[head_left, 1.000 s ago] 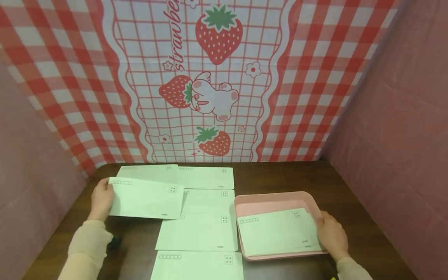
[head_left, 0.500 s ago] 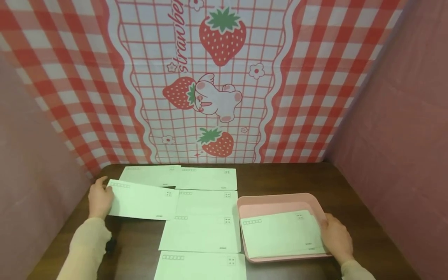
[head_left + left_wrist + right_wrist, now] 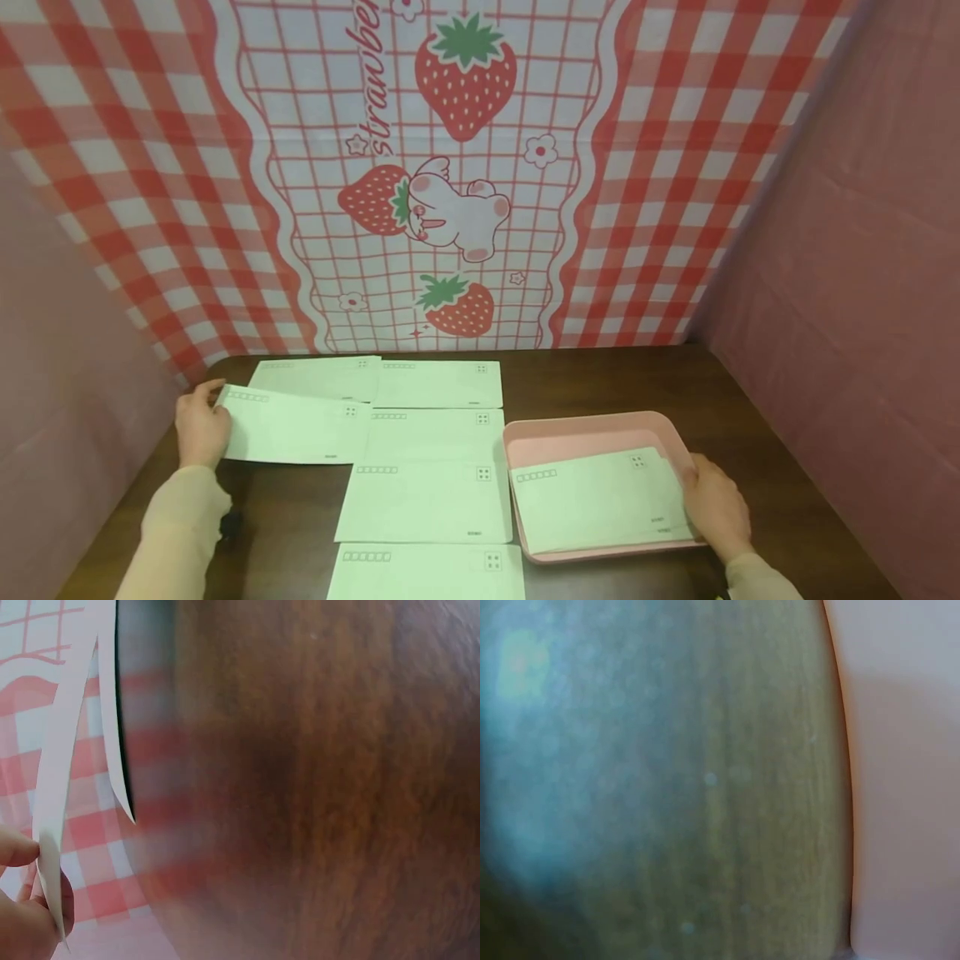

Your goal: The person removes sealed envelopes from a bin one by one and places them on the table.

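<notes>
In the head view my left hand [image 3: 201, 423] pinches the left end of a white envelope [image 3: 292, 429]. The left wrist view has this envelope [image 3: 64, 742] edge-on between thumb and fingers, apart from the wooden table there. Its upper edge overlaps the back left envelope [image 3: 315, 377], and its right end meets the middle column. My right hand [image 3: 717, 506] holds the right rim of a pink tray [image 3: 577, 436], where a small stack of envelopes [image 3: 600, 504] lies slightly askew. Only the pink tray [image 3: 907, 787] beside the table shows in the right wrist view; the hand is outside it.
Down the middle of the brown table [image 3: 600, 379] run several envelopes, from a back one [image 3: 441, 385] to a front one [image 3: 426, 575] cut off by the frame. A strawberry-printed checked cloth [image 3: 450, 208] hangs behind. Pink cloth [image 3: 840, 250] closes both sides.
My left hand has moved left with the envelope and lowered it, uncovering more of the middle column. My right hand stays on the tray. The head view has shifted slightly.
</notes>
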Tool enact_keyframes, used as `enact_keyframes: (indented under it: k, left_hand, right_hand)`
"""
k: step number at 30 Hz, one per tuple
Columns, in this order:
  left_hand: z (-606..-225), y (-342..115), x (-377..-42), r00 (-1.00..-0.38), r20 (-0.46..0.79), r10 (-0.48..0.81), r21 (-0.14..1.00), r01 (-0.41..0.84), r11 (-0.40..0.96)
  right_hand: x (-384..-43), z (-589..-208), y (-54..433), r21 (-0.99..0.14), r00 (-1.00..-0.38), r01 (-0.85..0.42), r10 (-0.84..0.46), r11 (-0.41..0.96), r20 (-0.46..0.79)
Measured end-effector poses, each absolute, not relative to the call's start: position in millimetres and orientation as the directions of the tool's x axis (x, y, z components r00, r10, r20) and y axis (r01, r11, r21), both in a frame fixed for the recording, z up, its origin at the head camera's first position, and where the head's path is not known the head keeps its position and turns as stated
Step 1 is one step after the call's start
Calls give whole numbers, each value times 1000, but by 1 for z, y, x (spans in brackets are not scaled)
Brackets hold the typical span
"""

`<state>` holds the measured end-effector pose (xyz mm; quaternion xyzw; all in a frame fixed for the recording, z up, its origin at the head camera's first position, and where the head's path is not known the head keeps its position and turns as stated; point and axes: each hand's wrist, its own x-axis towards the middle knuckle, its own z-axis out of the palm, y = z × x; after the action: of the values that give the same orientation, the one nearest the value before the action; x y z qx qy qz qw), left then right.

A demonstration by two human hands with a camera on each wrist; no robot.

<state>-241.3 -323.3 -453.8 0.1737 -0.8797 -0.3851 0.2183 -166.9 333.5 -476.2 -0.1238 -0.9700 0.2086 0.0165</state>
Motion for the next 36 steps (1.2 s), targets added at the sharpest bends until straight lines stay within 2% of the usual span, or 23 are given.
enact_keyframes:
  k: [13, 19, 23, 29, 32, 36]
  left_hand:
    - [-465, -326, -242, -867, 201, -456, 740, -170, 651]
    - [-468, -297, -248, -921, 208, -330, 699, -97, 708]
    - [-467, -259, -250, -948, 236, -213, 685, 7, 728]
    - [-460, -162, -238, -954, 288, 86, 654, 261, 710]
    - [-458, -108, -223, -927, 286, 242, 589, 369, 719]
    - [-457, -49, -202, -853, 288, 436, 468, 522, 713]
  right_hand:
    - [-169, -477, 332, -418, -972, 216, 234, 883, -7]
    - [-167, -479, 335, -419, -969, 229, 247, 879, -12]
    - [-166, -479, 335, -415, -972, 213, 233, 884, -2]
    - [-164, -478, 335, -409, -973, 208, 231, 889, 7]
    - [-164, -478, 334, -410, -972, 210, 236, 887, 14]
    - [-165, -476, 334, -417, -972, 208, 236, 885, 16]
